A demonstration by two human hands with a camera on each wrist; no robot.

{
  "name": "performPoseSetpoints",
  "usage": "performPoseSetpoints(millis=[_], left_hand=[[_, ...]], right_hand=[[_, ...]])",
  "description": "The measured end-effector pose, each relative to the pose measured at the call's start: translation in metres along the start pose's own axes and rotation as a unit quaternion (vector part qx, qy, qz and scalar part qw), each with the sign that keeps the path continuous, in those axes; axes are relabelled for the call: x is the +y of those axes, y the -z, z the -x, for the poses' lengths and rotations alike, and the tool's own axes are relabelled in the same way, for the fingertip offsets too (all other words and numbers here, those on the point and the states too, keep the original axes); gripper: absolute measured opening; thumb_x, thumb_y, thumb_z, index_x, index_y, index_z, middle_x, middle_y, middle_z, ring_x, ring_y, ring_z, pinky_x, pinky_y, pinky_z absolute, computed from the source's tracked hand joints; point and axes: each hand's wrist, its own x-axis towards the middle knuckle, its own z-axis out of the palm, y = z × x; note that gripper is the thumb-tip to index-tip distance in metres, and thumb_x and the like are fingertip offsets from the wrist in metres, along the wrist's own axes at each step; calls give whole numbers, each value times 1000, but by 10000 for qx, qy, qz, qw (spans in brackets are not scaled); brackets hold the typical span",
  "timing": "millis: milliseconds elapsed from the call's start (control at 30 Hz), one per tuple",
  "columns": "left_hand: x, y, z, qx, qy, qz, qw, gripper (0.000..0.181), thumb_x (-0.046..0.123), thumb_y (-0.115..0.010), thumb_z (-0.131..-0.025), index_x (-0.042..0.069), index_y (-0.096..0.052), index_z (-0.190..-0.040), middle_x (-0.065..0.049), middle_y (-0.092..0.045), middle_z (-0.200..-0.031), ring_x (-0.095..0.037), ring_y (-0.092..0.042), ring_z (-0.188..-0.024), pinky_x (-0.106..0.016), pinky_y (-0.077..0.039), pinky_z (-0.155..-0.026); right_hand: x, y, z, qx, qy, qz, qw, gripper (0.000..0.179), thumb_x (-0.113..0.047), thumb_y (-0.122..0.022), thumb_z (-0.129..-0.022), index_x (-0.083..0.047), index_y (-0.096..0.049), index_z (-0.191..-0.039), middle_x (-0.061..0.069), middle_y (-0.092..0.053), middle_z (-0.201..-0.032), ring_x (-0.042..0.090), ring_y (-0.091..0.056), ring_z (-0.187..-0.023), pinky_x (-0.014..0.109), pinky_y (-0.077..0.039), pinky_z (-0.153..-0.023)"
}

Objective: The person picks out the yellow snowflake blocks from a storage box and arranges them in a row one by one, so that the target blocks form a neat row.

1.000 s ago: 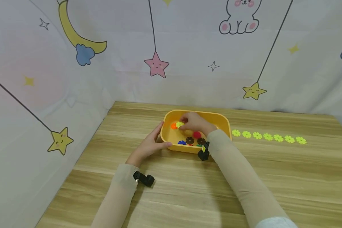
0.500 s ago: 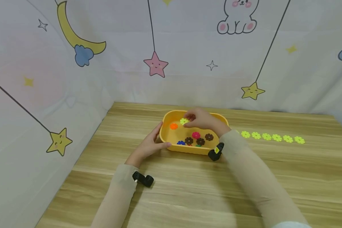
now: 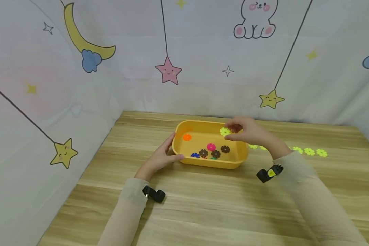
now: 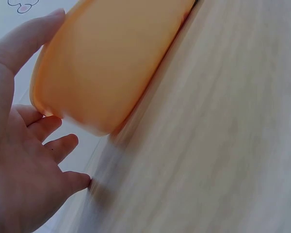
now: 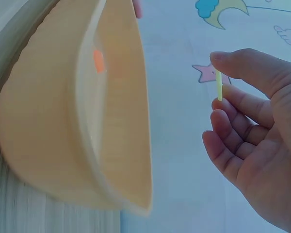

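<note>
My right hand pinches a yellow-green snowflake disc between thumb and index finger, above the right end of a yellow plastic tub. Seen edge-on in the right wrist view, the disc is a thin strip, with the other fingers curled below. My left hand holds the tub's left end, its thumb at the front rim and fingers around the side. Inside lie an orange disc, a pink disc, several brown discs and a blue disc. The front wall partly hides red and green discs.
To the tub's right, a row of yellow-green discs lies on the wooden table, partly covered by my right hand and wrist. A printed curtain hangs behind the table.
My right hand has lifted the yellow-green disc from the left part of the tub and carried it rightward to the right end. The left hand stays on the tub.
</note>
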Motion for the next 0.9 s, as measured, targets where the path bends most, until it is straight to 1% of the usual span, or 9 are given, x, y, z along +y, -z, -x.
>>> performPoseSetpoints(millis=[67, 200, 267, 467, 500, 700, 733, 800, 900], left_hand=[[-6, 0, -4, 6, 27, -31, 10000, 96, 18, -73, -87, 12, -8, -156, -7, -7, -162, -28, -6, -148, -50, -9, -119], [-25, -1, -16, 63, 83, -53, 9999, 96, 20, -73, -87, 20, -6, -157, -1, -5, -162, -24, -4, -149, -49, -7, -119], [-29, -1, -18, 101, 71, -40, 9999, 97, 22, -74, -86, 22, -7, -157, 0, -6, -162, -23, -5, -149, -50, -7, -119], [-30, -1, -17, 209, 12, 51, 9998, 97, 23, -76, -84, 23, -11, -157, 1, -10, -162, -23, -7, -149, -50, -8, -119], [-26, 0, -15, 202, 26, 63, 9998, 97, 22, -76, -85, 22, -11, -157, 0, -10, -162, -24, -8, -149, -50, -8, -119], [-25, 0, -15, 189, 159, -48, 9997, 97, 27, -75, -85, 24, -10, -157, 3, -9, -162, -22, -7, -149, -50, -8, -119], [-30, 0, -17, 206, 169, -64, 9996, 97, 29, -76, -84, 26, -10, -156, 5, -9, -162, -21, -7, -149, -50, -8, -119], [-29, 0, -17, 200, 172, -83, 9996, 98, 29, -76, -84, 26, -10, -156, 5, -8, -162, -21, -7, -149, -50, -8, -119], [-29, -1, -17, 208, 171, -110, 9996, 98, 31, -76, -84, 27, -10, -156, 6, -8, -162, -21, -7, -149, -51, -8, -119]], right_hand=[[5, 7, 11, 112, 3, 117, 9999, 32, -16, -74, -85, 0, -65, -110, 8, -59, -93, 21, -51, -84, 31, -48, -75], [17, 18, 32, 192, -37, 245, 9995, 31, -16, -75, -85, -1, -66, -110, 7, -59, -94, 20, -51, -85, 27, -47, -74], [23, 25, 43, 210, -99, 304, 9993, 32, -16, -74, -86, -1, -66, -112, 7, -60, -97, 19, -51, -86, 25, -48, -74], [41, 42, 71, 529, -304, 497, 9969, 37, -15, -73, -86, 0, -64, -118, 10, -63, -105, 9, -53, -86, 21, -48, -72], [44, 44, 75, 588, -364, 533, 9962, 38, -16, -73, -86, 0, -64, -119, 10, -63, -105, 8, -53, -85, 20, -48, -72], [63, 59, 97, 870, -709, 715, 9911, 41, -21, -73, -87, 0, -63, -120, 9, -59, -106, -2, -51, -84, 13, -45, -70], [66, 62, 101, 926, -728, 735, 9903, 40, -20, -73, -87, 0, -63, -120, 9, -59, -106, -3, -50, -84, 12, -44, -69], [70, 67, 108, 1013, -807, 766, 9886, 39, -21, -72, -87, 0, -63, -120, 10, -58, -106, -5, -49, -83, 10, -42, -69], [77, 74, 119, 1084, -1062, 850, 9848, 41, -22, -71, -89, 0, -62, -121, 11, -58, -107, -8, -48, -81, 11, -41, -67]])
